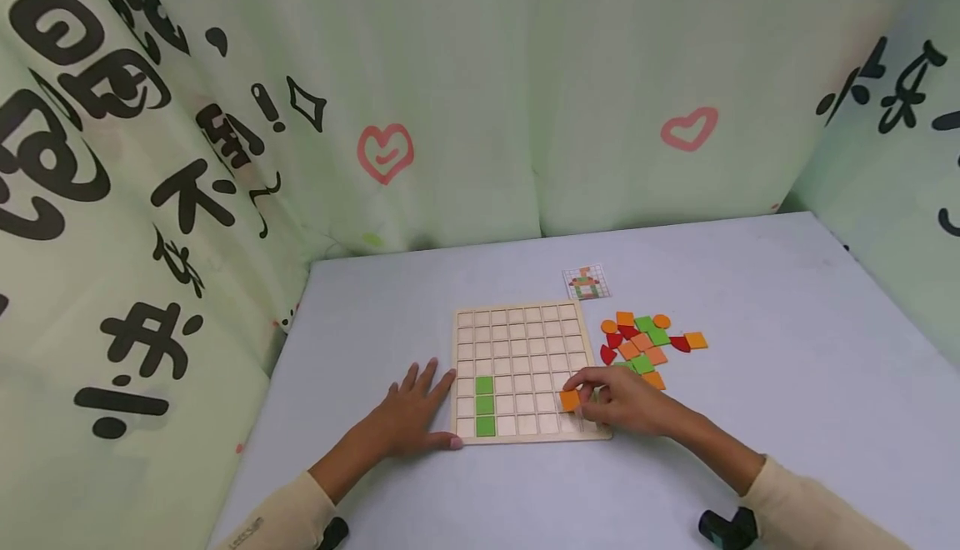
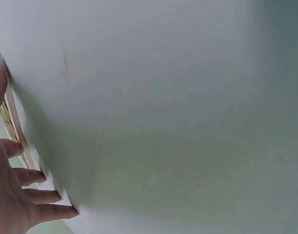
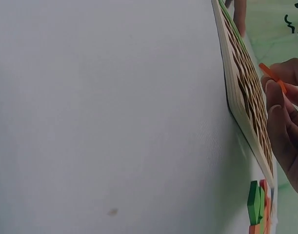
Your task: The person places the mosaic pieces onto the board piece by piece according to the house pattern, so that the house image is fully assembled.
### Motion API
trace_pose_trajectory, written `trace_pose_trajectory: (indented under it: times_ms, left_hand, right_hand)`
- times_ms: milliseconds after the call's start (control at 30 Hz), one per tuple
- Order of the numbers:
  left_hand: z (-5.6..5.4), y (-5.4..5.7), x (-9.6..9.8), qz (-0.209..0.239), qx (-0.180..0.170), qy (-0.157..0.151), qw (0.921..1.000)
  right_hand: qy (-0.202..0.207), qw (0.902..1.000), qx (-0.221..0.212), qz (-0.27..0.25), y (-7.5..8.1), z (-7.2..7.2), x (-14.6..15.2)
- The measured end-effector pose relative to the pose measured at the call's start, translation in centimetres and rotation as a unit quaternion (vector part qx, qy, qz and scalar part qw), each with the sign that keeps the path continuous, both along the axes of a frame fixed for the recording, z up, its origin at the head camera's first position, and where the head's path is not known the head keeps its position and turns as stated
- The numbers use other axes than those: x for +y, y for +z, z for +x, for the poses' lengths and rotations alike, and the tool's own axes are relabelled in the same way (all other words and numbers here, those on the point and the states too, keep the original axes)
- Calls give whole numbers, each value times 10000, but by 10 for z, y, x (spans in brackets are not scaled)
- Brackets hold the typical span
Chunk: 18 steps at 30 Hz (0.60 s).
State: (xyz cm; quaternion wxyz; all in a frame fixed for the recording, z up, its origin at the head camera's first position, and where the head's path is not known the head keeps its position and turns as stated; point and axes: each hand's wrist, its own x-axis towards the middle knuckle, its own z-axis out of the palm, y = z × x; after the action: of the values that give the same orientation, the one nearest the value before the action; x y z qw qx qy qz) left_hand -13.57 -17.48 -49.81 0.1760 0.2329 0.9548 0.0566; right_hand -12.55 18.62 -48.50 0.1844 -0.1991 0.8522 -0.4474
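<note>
A wooden grid board (image 1: pixel 525 440) lies on the white table, with three green square tiles (image 1: pixel 485 405) stacked up one column near its left side. My right hand (image 1: pixel 626 400) pinches an orange square tile (image 1: pixel 570 401) between thumb and fingers, over the board's lower right part. In the right wrist view that orange tile (image 3: pixel 273 78) is held tilted above the grid. A sliver of green shows behind the right hand, mostly hidden. Fingers spread, my left hand (image 1: pixel 411 412) rests along the board's left edge, thumb at the lower left corner; the left wrist view shows the hand (image 2: pixel 12 190) beside the edge.
Loose orange, green and red tiles (image 1: pixel 641 342) lie in a pile right of the board, close to the right hand. Behind them is a small pattern card (image 1: pixel 587 282) with a gridded picture. A pale printed curtain (image 1: pixel 465 117) hangs behind the table (image 1: pixel 787 325).
</note>
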Motion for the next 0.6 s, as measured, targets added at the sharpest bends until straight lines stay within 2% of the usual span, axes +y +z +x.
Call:
trace_pose_trajectory:
  times_ms: [333,600]
  left_hand:
    - [0,-2,-1,-36,31,-39,10000]
    - [2,-2,-2,12,15,-10,10000]
  right_hand:
    - [431,9987,-116,-264,-6,3,-22]
    - [725,9969,53,-293,-10,2,-41]
